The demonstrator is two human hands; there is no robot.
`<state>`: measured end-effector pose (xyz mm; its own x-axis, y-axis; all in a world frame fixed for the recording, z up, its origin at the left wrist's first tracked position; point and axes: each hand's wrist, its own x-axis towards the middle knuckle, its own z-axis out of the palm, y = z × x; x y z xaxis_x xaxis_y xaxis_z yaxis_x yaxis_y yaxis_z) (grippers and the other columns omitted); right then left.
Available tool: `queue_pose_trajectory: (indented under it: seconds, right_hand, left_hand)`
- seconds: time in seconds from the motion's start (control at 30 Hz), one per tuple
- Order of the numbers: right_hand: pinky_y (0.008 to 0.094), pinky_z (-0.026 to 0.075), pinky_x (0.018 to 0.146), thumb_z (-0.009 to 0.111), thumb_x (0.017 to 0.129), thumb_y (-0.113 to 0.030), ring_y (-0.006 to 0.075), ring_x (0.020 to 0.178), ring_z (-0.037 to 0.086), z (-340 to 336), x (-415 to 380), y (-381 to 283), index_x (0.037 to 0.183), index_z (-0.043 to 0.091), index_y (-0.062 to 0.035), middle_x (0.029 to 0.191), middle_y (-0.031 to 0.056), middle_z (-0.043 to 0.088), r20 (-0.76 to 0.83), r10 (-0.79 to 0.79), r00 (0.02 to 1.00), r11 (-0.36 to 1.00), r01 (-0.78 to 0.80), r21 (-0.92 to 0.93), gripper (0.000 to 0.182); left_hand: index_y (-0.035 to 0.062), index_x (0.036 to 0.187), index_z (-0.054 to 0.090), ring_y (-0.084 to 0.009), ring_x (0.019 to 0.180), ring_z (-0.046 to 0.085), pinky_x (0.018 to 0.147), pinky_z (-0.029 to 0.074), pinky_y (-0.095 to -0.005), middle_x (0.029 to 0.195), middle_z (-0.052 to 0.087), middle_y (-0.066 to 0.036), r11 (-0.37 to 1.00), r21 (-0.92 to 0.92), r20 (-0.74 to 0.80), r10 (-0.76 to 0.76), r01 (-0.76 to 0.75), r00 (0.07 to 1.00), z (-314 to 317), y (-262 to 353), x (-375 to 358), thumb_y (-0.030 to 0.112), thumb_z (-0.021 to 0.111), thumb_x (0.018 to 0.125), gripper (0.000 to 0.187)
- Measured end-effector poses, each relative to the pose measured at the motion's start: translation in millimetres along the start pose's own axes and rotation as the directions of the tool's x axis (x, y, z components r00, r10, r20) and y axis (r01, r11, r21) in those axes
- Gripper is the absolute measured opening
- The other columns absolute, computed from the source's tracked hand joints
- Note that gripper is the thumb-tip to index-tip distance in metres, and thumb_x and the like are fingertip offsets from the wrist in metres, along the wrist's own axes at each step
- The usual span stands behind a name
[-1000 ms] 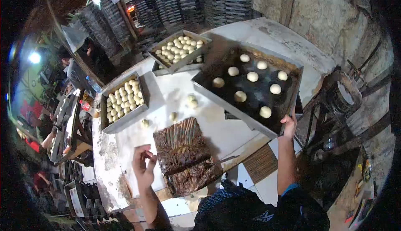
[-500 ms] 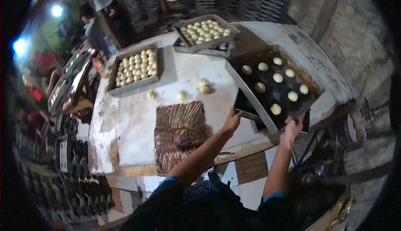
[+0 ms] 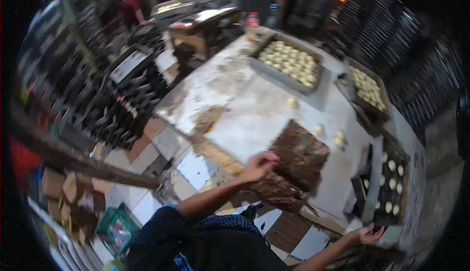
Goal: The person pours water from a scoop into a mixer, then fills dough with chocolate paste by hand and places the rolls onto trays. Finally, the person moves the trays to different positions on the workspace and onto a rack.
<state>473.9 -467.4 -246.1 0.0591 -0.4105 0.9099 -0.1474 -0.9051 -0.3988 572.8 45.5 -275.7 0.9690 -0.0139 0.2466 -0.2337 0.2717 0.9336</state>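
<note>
My left hand (image 3: 259,167) is closed in a loose curl, with nothing showing in it. It overlaps the left edge of a dark brown, crusted rectangular board (image 3: 302,148) lying on the white-topped table (image 3: 249,124). My right hand (image 3: 367,234) is palm up with fingers apart, just beside the front end of a dark metal baking tray (image 3: 375,183). Spaced-out dough balls (image 3: 399,188) lie in that tray, which overlaps another dark tray (image 3: 361,185). Beyond the board sit a few loose dough balls (image 3: 319,130).
Filled dough trays stand at the table's back (image 3: 289,79) and far right (image 3: 367,88). A red-labelled bottle (image 3: 252,20) is at the far corner. To my left are a slanting pole (image 3: 88,160), a green crate (image 3: 116,233) and cardboard boxes (image 3: 73,197). Other people work in the background.
Both hands have let go of the tray, which now rests at the table's right side. My left hand has moved left over the board; my view has swung left.
</note>
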Motion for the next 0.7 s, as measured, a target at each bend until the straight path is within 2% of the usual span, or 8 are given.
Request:
queue_pose_trajectory:
  seconds: [0.03,0.07,0.17,0.23,0.3,0.37,0.6,0.7]
  right_hand:
    - [0.0391,0.05,0.08,0.06,0.091,-0.041,0.0269,0.1,0.06,18.1,-8.5,-32.9,0.121,0.055,0.0001,0.116,0.0165,0.06,0.004,-0.021,1.0,0.951,0.018,0.31,0.051]
    - [0.0362,0.052,0.084,0.061,0.09,-0.008,0.0269,0.103,0.057,34.7,-16.6,-106.1,0.125,0.052,0.0022,0.12,0.018,0.057,0.093,0.025,0.995,0.777,-0.078,0.624,0.037]
    - [0.0341,0.048,0.089,0.059,0.09,-0.006,0.0248,0.104,0.056,79.5,-65.1,-251.3,0.121,0.051,0.0057,0.116,0.0162,0.056,0.469,0.091,0.878,0.66,-0.406,0.632,0.035]
    - [0.0326,0.047,0.088,0.059,0.089,-0.006,0.0238,0.103,0.056,90.9,-102.9,-371.6,0.119,0.051,0.0061,0.114,0.0151,0.057,0.665,0.131,0.735,0.388,-0.655,0.648,0.034]
    - [0.0301,0.047,0.085,0.059,0.086,-0.009,0.02,0.094,0.057,99.3,-148.2,-469.5,0.11,0.057,0.0038,0.105,0.0111,0.058,0.728,-0.145,0.67,0.493,-0.589,0.641,0.027]
    - [0.0299,0.049,0.08,0.06,0.082,-0.005,0.0186,0.09,0.059,59.3,-163.4,-592.1,0.105,0.059,0.0037,0.099,0.0095,0.059,0.818,-0.417,0.396,0.524,-0.631,0.572,0.024]
    - [0.0278,0.05,0.077,0.061,0.078,-0.002,0.0166,0.083,0.062,22.6,-267.7,-836.8,0.1,0.063,0.0026,0.093,0.0099,0.062,0.593,-0.782,0.19,0.289,-0.733,0.616,0.022]
    - [0.0276,0.051,0.075,0.061,0.077,-0.001,0.0172,0.079,0.063,8.2,-309.2,-925.6,0.097,0.064,0.002,0.09,0.0098,0.062,0.395,-0.917,0.059,0.228,-0.736,0.638,0.021]
  left_hand:
    - [0.0033,0.098,0.063,-0.0139,0.086,0.058,0.078,0.048,-0.0267,0.095,0.063,-0.005,0.985,-0.084,-0.222,-0.163,0.148,0.961,-65.8,-8.7,-30.8,0.009,0.061,0.09,0.01]
    - [0.0032,0.095,0.062,-0.0118,0.081,0.056,0.074,0.046,-0.026,0.089,0.062,-0.003,0.957,-0.022,-0.524,-0.256,0.288,0.812,-112.0,17.7,-57.2,0.005,0.058,0.089,0.007]
    - [0.0041,0.091,0.061,-0.0098,0.077,0.054,0.069,0.043,-0.0244,0.083,0.061,-0.001,0.932,0.006,-0.846,-0.188,0.361,0.5,-259.7,50.8,-152.9,0.009,0.057,0.089,0.007]
    - [0.0051,0.095,0.059,-0.0103,0.07,0.054,0.061,0.044,-0.0248,0.082,0.06,-0.002,0.938,0.078,-0.885,-0.09,0.336,0.457,-335.0,64.2,-213.9,0.014,0.057,0.091,0.01]
    - [0.0055,0.093,0.058,-0.0081,0.065,0.05,0.058,0.042,-0.0227,0.078,0.058,-0.001,0.962,-0.07,-0.932,-0.157,0.263,0.328,-372.9,85.1,-251.3,0.013,0.056,0.091,0.008]
    - [0.0079,0.093,0.059,-0.0077,0.063,0.049,0.056,0.04,-0.0225,0.075,0.056,0.001,0.97,-0.05,-0.939,-0.127,0.239,0.318,-398.2,97.7,-274.8,0.012,0.056,0.089,0.007]
    - [0.0071,0.096,0.062,-0.0131,0.072,0.06,0.065,0.047,-0.0273,0.082,0.063,-0.003,0.869,-0.33,-0.838,-0.45,0.369,0.31,-461.6,63.0,-333.2,0.021,0.059,0.088,0.016]
    - [0.0037,0.099,0.065,-0.0287,0.087,0.065,0.078,0.05,-0.0366,0.091,0.067,-0.018,0.546,0.167,-0.86,-0.327,0.821,0.391,-495.3,26.1,-377.1,0.032,0.069,0.077,0.036]
